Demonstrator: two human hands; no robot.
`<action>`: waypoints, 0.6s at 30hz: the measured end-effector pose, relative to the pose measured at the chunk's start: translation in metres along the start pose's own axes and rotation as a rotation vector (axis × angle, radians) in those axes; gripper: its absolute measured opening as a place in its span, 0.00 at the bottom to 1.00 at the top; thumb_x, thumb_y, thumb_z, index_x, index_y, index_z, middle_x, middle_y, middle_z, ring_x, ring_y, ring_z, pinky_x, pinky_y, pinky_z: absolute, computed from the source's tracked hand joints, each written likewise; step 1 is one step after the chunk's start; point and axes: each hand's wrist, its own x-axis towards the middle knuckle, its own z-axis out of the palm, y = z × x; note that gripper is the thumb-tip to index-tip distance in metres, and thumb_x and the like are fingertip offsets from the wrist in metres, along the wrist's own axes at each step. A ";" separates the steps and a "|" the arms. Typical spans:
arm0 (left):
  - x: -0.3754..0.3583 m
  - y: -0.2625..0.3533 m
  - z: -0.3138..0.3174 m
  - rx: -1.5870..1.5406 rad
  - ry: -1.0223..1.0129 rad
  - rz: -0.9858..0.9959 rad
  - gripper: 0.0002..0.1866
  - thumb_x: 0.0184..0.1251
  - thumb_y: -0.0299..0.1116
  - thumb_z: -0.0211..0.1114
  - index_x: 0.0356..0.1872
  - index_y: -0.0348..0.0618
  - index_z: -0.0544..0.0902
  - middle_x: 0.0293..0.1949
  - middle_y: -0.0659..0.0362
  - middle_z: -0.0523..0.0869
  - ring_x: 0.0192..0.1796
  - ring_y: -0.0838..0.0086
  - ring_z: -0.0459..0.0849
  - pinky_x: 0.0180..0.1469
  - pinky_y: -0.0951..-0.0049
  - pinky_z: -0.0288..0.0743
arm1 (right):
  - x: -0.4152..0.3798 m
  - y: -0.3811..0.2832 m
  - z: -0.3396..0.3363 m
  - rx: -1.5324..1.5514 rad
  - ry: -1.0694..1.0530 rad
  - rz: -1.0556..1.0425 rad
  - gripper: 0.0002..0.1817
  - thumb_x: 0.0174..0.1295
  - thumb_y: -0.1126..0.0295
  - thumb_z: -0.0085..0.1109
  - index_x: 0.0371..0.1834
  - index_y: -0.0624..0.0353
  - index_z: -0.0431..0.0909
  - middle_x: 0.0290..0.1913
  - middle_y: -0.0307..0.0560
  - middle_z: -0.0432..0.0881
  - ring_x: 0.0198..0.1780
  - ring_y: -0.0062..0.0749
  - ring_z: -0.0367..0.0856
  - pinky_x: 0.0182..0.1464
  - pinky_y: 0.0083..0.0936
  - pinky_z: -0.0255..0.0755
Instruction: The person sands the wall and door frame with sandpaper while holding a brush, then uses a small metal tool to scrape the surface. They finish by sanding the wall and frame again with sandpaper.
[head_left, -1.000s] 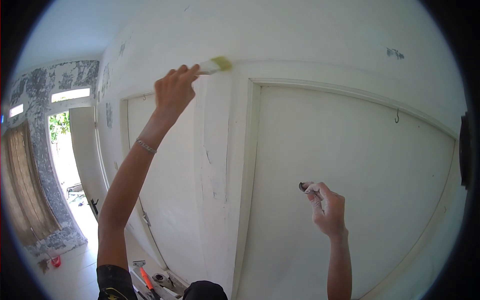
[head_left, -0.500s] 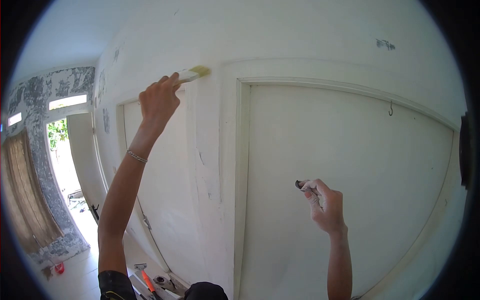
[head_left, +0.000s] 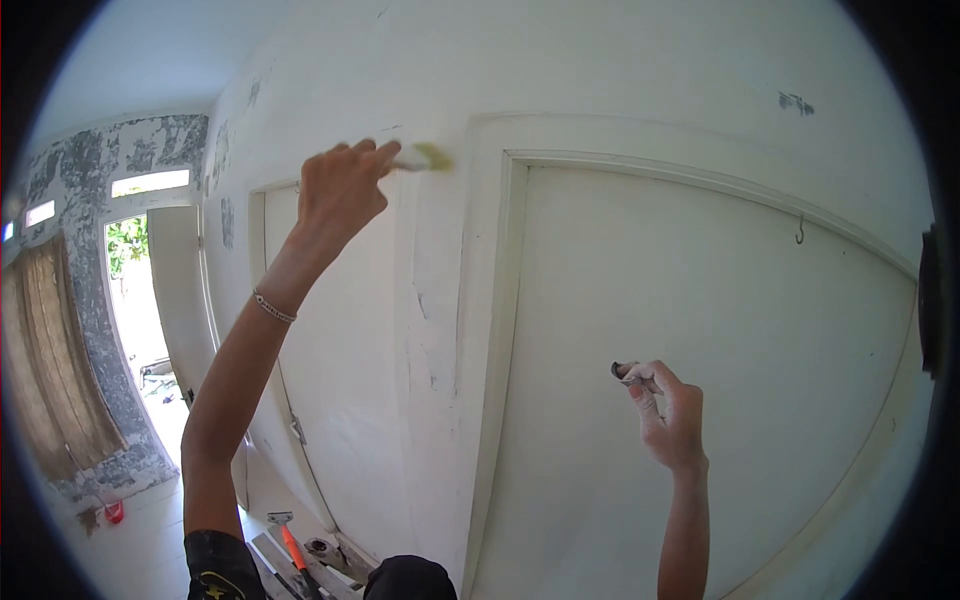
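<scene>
My left hand (head_left: 343, 190) is raised at the upper left, its fingers wrapped round the handle of a paintbrush (head_left: 425, 157). The brush's pale yellowish bristles point right, by the white wall (head_left: 600, 60) above and between two door frames; motion blurs them slightly. Lower and to the right, my right hand (head_left: 672, 405) pinches a small, dark, curved object (head_left: 624, 373) in front of a white door (head_left: 720, 300). White dust or paint coats its fingers. What the small object is cannot be made out.
A scraper with an orange handle (head_left: 293, 547) lies among other tools at the bottom left. Farther left are an open door (head_left: 182, 300), a brown curtain (head_left: 55, 360) and a red object (head_left: 114, 512) on the floor. A hook (head_left: 799, 231) hangs at the right door's top.
My left hand has moved slightly right with the brush, whose bristles now sit a little lower. The head view has shifted a little, and my right hand appears slightly farther right.
</scene>
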 end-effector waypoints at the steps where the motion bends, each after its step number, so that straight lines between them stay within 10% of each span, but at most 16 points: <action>1: 0.006 0.003 -0.009 -0.037 0.083 -0.003 0.10 0.64 0.32 0.70 0.46 0.56 0.86 0.32 0.66 0.87 0.32 0.70 0.87 0.29 0.68 0.78 | 0.000 0.000 0.000 0.004 0.006 -0.017 0.07 0.67 0.84 0.56 0.43 0.62 0.79 0.46 0.48 0.91 0.46 0.34 0.92 0.44 0.23 0.82; 4: 0.022 0.018 -0.008 -0.089 0.251 0.011 0.12 0.64 0.30 0.69 0.47 0.57 0.86 0.30 0.66 0.85 0.31 0.71 0.86 0.27 0.68 0.77 | 0.002 0.004 0.002 0.020 0.023 0.016 0.07 0.67 0.84 0.57 0.44 0.62 0.80 0.46 0.49 0.91 0.48 0.36 0.92 0.44 0.23 0.82; 10: 0.019 0.015 -0.026 -0.062 -0.133 0.237 0.11 0.63 0.27 0.69 0.44 0.56 0.87 0.30 0.65 0.85 0.31 0.71 0.87 0.27 0.68 0.77 | 0.001 0.010 0.008 0.009 -0.057 0.046 0.06 0.68 0.83 0.57 0.44 0.62 0.80 0.47 0.49 0.91 0.46 0.34 0.92 0.43 0.23 0.81; 18: 0.034 0.028 -0.018 0.032 0.083 0.107 0.08 0.62 0.25 0.67 0.38 0.53 0.85 0.30 0.64 0.87 0.31 0.68 0.87 0.27 0.67 0.75 | 0.004 0.005 0.009 0.014 -0.024 0.050 0.06 0.68 0.83 0.57 0.44 0.63 0.80 0.47 0.50 0.91 0.45 0.32 0.92 0.43 0.21 0.80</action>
